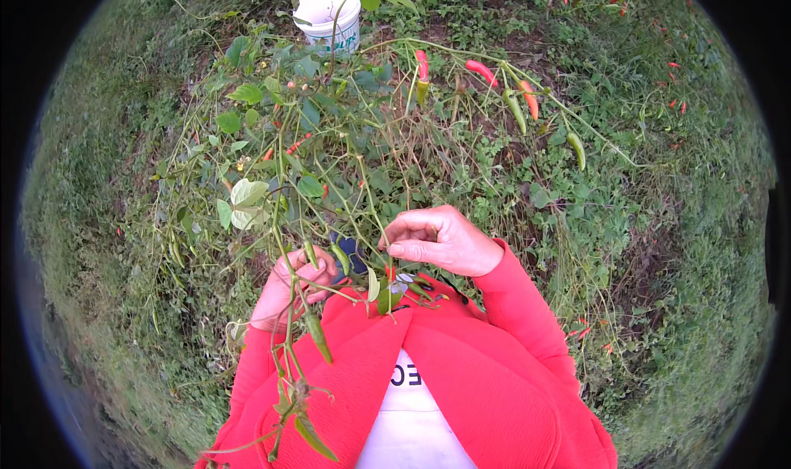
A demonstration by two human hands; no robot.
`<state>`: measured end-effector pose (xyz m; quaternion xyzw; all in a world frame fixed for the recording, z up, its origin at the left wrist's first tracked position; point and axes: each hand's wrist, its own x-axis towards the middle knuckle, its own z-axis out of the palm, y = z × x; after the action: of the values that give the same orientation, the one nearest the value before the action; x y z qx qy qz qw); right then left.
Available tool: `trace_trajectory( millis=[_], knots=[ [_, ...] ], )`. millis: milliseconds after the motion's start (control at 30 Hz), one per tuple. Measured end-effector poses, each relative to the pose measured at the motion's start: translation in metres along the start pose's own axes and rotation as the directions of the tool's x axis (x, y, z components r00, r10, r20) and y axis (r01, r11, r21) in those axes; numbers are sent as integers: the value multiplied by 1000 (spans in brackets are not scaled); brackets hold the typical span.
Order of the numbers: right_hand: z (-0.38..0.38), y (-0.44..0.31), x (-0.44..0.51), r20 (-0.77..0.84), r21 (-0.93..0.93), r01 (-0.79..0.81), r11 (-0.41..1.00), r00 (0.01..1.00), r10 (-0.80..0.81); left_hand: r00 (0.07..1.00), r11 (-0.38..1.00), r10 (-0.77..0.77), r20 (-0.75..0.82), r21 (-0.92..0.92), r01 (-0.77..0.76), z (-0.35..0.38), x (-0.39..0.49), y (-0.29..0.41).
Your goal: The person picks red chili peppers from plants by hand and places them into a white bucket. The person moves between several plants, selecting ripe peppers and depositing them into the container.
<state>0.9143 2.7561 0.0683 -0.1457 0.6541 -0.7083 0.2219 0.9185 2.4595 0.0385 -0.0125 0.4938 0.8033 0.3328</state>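
A chili pepper plant (pixel 280 178) spreads its branches in front of me, some hanging down over my jacket. My right hand (pixel 442 240) has its thumb and fingertips closed around a thin green stem (pixel 373 206). Behind a drooping branch, my left hand (pixel 287 290) is partly hidden, fingers curled; what it holds cannot be made out. Green chili peppers hang close by: one before the left hand (pixel 311 254), one between the hands (pixel 340 259) and one lower over the jacket (pixel 318 338). A red chili (pixel 390 272) shows just below the right hand.
A white plastic bucket (pixel 330 11) bearing print stands beyond the plant. An arching branch (pixel 457 50) at upper right carries red chilies (pixel 482 72), an orange one (pixel 529 100) and green ones (pixel 515 111). Low weeds (pixel 649 209) and more chili plants cover the ground.
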Motion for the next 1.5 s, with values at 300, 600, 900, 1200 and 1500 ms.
trace_trajectory(
  millis=[300,600,900,1200,1500],
  knots=[
    [8,-2,10,-125,271,38,962,992,-4,995,995,39,94,83,-46,65,37,-4],
    [7,1,8,-242,-7,176,984,955,-172,999,978,39,21,206,-42,86,52,9],
    [-24,3,-24,-367,394,49,918,924,109,932,933,343,113,71,-352,65,51,43],
    [-42,81,-36,-236,704,-31,710,932,275,991,977,101,89,-196,-82,-3,14,3],
    [-17,123,58,-38,611,-231,757,947,320,969,969,89,-231,-203,-138,-45,-15,-18]
  ],
)
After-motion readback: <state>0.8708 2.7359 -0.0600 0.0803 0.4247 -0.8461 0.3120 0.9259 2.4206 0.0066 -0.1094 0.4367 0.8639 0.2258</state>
